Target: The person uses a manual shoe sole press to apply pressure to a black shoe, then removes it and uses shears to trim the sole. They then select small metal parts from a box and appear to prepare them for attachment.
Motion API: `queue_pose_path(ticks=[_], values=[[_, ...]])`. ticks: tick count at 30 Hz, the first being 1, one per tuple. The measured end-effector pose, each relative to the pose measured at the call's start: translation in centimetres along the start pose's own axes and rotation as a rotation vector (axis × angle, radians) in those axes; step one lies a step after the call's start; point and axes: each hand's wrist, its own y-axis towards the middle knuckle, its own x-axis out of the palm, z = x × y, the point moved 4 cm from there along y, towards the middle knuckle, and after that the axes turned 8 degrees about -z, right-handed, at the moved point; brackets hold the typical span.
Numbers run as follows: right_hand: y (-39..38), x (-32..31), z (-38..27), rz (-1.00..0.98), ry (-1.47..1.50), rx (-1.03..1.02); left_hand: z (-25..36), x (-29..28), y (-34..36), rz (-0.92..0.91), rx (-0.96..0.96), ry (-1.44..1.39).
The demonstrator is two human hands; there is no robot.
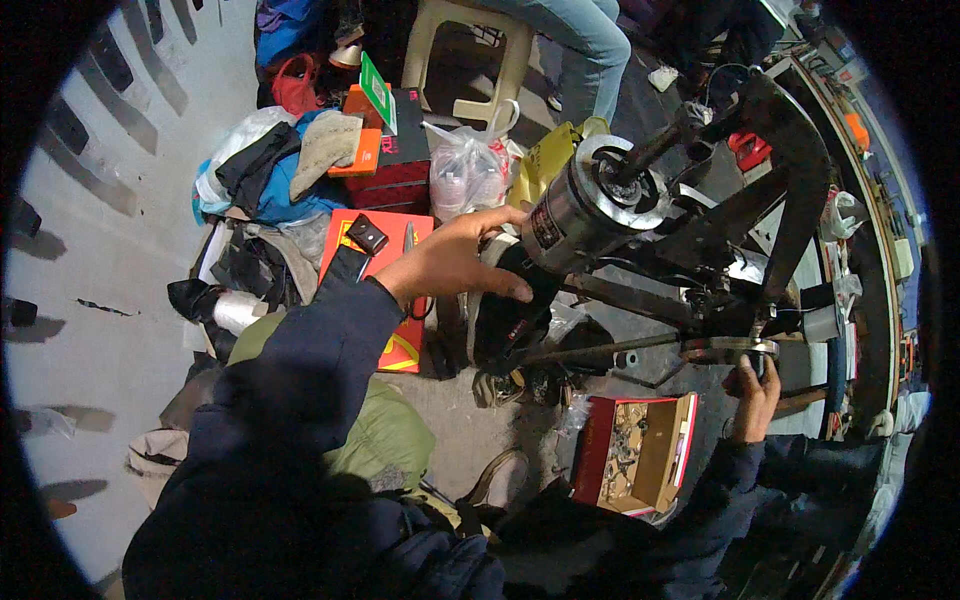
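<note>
Shoe, dark, sits at clock centre in half-closed left hand; curled right hand holds metal wheel near three o'clock.

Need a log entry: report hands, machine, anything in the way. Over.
Left hand holding black item beside metal cylinder. Right hand at machine's round wheel. Open red box below wheel, apparently not obstructing.

Light strikes the pale grey slotted wall on the left, dark shadows streaking it, and glints off the shiny silver metal cylinder, while the dark navy fabric sleeves on the near side sink towards black! Fisheye distortion bows the long brown bench edge on the right, and blackness swallows every corner.
</note>
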Motion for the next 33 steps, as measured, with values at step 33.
queue_pose_path(ticks=[33], values=[[0.9,7.5,13.6,-0.364,0.134,0.207,1.5,0.9,-0.7,0.107,0.035,0.349]])
